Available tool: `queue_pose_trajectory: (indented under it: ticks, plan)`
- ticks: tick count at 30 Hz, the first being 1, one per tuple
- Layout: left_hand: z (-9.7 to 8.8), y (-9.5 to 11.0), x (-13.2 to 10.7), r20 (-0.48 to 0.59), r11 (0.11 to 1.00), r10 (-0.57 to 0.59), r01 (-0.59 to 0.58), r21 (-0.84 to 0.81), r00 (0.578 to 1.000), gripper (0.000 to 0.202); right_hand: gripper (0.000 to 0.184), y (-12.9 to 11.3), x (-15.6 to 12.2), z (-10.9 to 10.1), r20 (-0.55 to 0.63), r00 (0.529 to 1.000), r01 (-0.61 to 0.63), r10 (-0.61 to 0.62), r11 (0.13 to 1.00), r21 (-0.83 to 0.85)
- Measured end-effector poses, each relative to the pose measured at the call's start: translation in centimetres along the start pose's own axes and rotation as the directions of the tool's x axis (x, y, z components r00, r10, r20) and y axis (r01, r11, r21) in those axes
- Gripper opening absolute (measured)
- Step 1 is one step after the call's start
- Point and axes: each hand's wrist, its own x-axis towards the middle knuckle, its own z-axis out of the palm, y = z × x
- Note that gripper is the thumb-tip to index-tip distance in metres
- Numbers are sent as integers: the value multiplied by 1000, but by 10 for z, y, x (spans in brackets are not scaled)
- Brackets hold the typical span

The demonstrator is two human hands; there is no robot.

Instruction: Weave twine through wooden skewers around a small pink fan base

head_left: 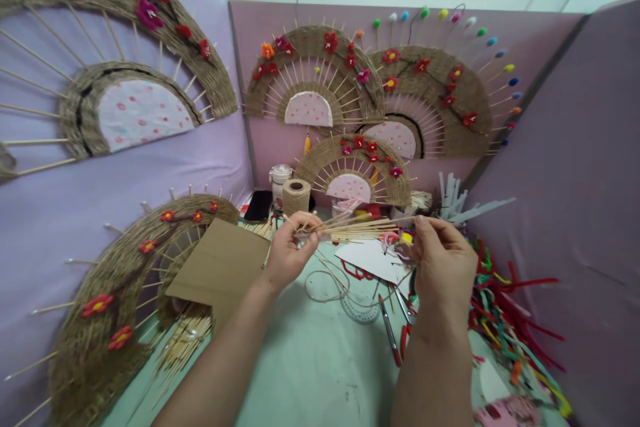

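A bundle of thin wooden sticks (357, 231) is gripped by my left hand (295, 247), its fingers wrapped round one end while the other ends fan out to the right. My right hand (440, 247) pinches at the right tip of the bundle, where one thin strand or stick runs to its fingertips; which of the two it is I cannot make out. Below the hands a loose loop of thin cord (327, 287) lies on the table, near a white paper piece (373, 259). Behind my left hand stands a spool of twine (296, 197).
Twine fans with red flowers (350, 160) lean on the back and left walls. A cardboard sheet (220, 260) and more sticks (185, 337) lie at left. Nearer right are a pen (390, 330), a clear protractor (361, 309) and colourful pipe cleaners (520, 320). A dark phone (259, 205) lies behind.
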Motion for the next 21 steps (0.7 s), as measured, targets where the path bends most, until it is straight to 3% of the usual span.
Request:
queue_pose_trajectory:
  ticks: [5, 8, 11, 14, 16, 21]
  plan:
    - [-1, 3, 4, -237, 993, -116, 115, -19, 965, 8, 25, -5, -10, 3, 119, 993, 30, -15, 992, -122]
    - [-4, 1, 7, -402, 987, -156, 131, -88, 902, 10, 22, -9, -16, 6, 260, 966, 55, 5, 973, -224]
    - [-7, 1, 11, -523, 969, -215, 114, -218, 825, 12, 22, -4, -17, 11, 440, 894, 83, 82, 936, -342]
    - [-6, 6, 13, -536, 905, -319, 83, -418, 781, 13, 24, 13, -16, 19, 611, 771, 169, 179, 868, -467]
    - [-3, 10, 13, -490, 844, -383, 81, -530, 783, 16, 24, 27, -18, 26, 670, 703, 243, 239, 804, -543]
    - [4, 12, 11, -400, 770, -458, 130, -624, 794, 16, 26, 43, -24, 34, 754, 598, 454, 272, 660, -598]
